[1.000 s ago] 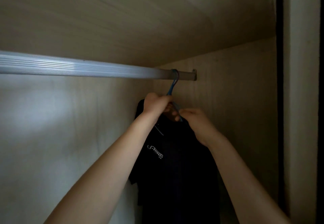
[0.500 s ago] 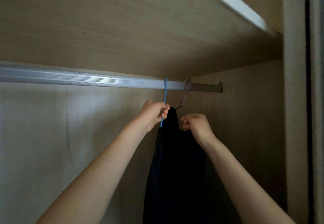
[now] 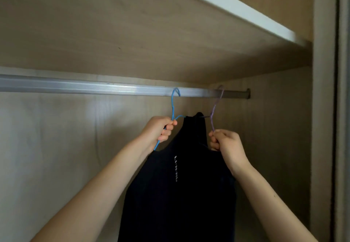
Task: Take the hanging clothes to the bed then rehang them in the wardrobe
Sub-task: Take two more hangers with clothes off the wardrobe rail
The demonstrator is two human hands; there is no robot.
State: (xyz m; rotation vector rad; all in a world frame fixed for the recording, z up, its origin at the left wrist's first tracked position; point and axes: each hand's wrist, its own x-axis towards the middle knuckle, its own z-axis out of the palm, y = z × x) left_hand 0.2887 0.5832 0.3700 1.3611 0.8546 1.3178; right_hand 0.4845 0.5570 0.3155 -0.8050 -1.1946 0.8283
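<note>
Head: one blue hanger (image 3: 172, 107), one purple hanger (image 3: 212, 122).

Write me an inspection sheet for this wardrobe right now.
Surface: ribbed silver metal rail, both hanger hooks over it near its right end.
Job's things: blue wire hanger, purple wire hanger, black garment with white lettering hanging below them.
Clutter: nothing seen.
Hands: left hand grips the blue hanger; right hand grips the purple one.
Cables: nothing seen.
Surroundings: beige wooden wardrobe walls, white-edged shelf above.
</note>
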